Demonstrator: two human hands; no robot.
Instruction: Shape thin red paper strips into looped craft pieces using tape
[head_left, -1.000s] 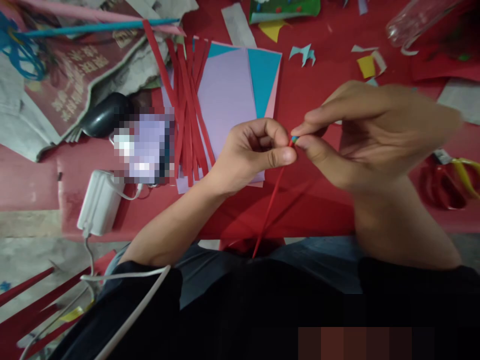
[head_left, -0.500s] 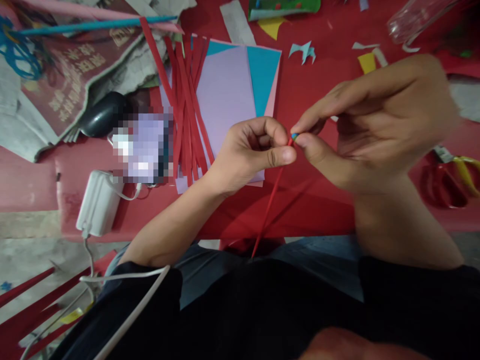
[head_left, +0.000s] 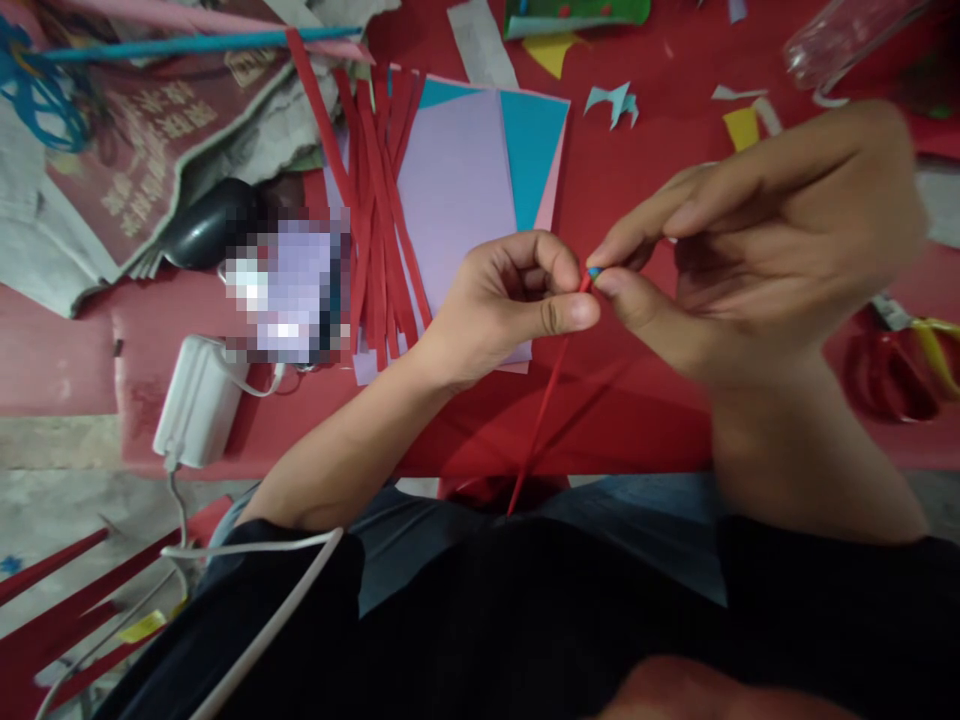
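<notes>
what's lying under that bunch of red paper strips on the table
The red paper strips lie across a lilac paper sheet, with blue and pink sheets beneath. The strips hide the sheets' left edge.

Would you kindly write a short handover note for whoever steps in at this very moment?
Left hand: thumb and forefinger pinched on the top of a red paper strip, which hangs down past the table edge.
Right hand: fingertips pinching a small blue tip at the same end of the strip.
Done: that end looks only just started on the tip; nearly all the strip hangs loose.
Left: probably working through the loose length; more cut red strips lie on the coloured sheets, scissors at far right.
</notes>
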